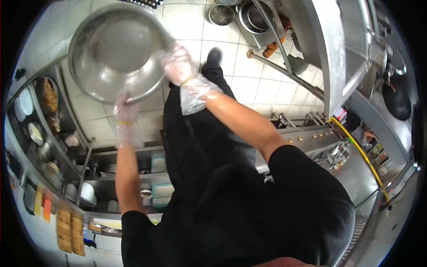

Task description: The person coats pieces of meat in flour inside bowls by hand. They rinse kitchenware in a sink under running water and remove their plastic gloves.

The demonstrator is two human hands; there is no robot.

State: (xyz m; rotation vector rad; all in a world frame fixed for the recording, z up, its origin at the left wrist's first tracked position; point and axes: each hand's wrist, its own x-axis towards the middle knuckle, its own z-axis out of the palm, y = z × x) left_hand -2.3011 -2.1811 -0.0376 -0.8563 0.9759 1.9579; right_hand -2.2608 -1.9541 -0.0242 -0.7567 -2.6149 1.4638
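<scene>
Left hand [126,111] and right hand [178,66] clamp the metal basin [100,78] by its rim; this holding step likely needs steady support next.

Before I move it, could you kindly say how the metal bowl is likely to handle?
The metal bowl is probably stiff, looking like sheet metal. It may slip, being shiny and held through plastic gloves. Wide, and gripped at its edge by the left hand and right hand, it could tip if lifted one-handed.
</scene>
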